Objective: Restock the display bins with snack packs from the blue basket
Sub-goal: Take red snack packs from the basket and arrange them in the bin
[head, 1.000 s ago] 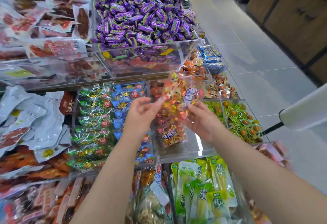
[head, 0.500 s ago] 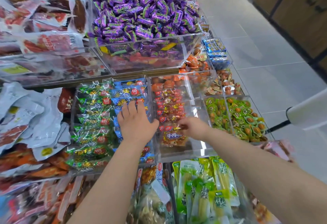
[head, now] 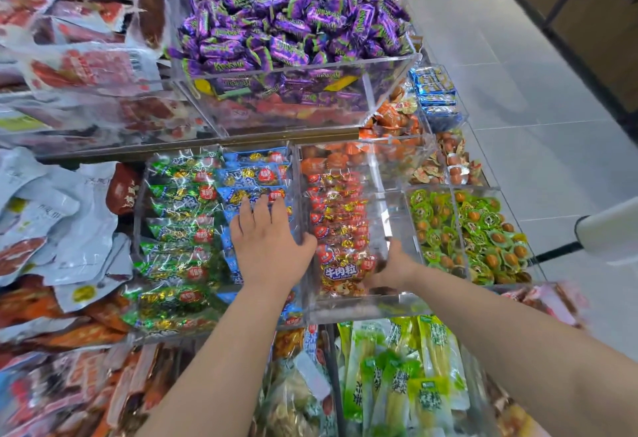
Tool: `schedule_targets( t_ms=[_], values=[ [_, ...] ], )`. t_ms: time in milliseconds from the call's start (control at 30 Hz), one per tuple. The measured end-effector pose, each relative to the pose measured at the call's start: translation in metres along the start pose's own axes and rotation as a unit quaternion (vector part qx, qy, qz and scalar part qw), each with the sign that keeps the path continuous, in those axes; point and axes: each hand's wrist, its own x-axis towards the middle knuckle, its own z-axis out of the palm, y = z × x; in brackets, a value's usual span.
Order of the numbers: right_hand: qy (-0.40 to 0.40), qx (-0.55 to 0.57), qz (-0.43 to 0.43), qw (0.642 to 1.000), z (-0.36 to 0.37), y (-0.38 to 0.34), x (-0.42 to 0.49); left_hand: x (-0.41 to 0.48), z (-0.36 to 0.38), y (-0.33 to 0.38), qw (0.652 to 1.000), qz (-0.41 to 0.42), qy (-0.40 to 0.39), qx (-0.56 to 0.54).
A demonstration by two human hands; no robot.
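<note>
Head view, looking down on stacked clear display bins. Left hand (head: 267, 243) flat and open, palm down, fingers spread over the blue snack packs (head: 257, 174) in the bin just left of centre, thumb against the clear divider; nothing gripped. Right hand (head: 392, 269) down inside the clear bin (head: 390, 302) at centre, fingers curled low at the near right edge of the red snack packs (head: 340, 229), touching the nearest pack with the yellow label; cannot tell whether closed on it or only pressing. Red packs lined up along the left half of that bin, right half bare acrylic. Green snack packs (head: 179, 222) in rows left of the blue ones. Green-wrapped rounds (head: 473, 233) in the bin to the right. Purple candies (head: 290, 12) heaped in a large bin on the far upper tier. Pale pouches (head: 58, 215) piled at far left. Green-yellow packs (head: 407, 374) upright on the near lower tier. Blue basket out of view.
</note>
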Motion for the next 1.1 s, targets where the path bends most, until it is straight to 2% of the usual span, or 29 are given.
schedule_targets(
  t_ms=[33, 100, 267, 400, 600, 700, 767, 900, 1000, 1100],
  values=[
    [-0.031, -0.007, -0.002, 0.999, 0.004, -0.001, 0.001, 0.000, 0.000, 0.000, 1.000, -0.001, 0.000, -0.001],
    [-0.033, 0.038, -0.026, 0.998, 0.011, -0.007, 0.006, 0.000, -0.001, 0.000, 1.000, -0.002, 0.000, -0.004],
    [0.060, 0.111, -0.062, 0.990, 0.025, -0.026, 0.019, -0.002, 0.000, 0.000, 1.000, -0.001, 0.008, -0.016],
    [0.111, 0.092, -0.057, 0.988, 0.033, -0.025, 0.026, -0.001, 0.001, 0.000, 1.000, -0.003, 0.009, -0.013],
    [0.006, 0.056, -0.029, 0.998, 0.018, -0.021, 0.027, -0.001, 0.002, 0.000, 1.000, -0.004, 0.008, -0.007],
    [-0.067, 0.151, -0.019, 0.986, 0.013, -0.021, 0.025, -0.001, 0.003, -0.001, 1.000, -0.001, 0.006, -0.008],
    [-0.084, 0.198, 0.001, 0.977, 0.009, -0.023, 0.017, -0.001, 0.003, -0.001, 1.000, -0.002, 0.001, -0.011],
    [-0.029, 0.167, 0.033, 0.985, -0.002, -0.025, -0.006, -0.001, -0.002, -0.002, 0.999, 0.002, -0.029, -0.015],
    [0.038, 0.180, 0.020, 0.983, -0.012, -0.025, -0.030, -0.001, -0.014, -0.002, 0.998, 0.002, -0.054, -0.039],
    [0.105, 0.195, -0.018, 0.975, -0.016, -0.027, -0.061, -0.011, -0.032, 0.002, 0.993, 0.044, -0.012, -0.108]
  ],
)
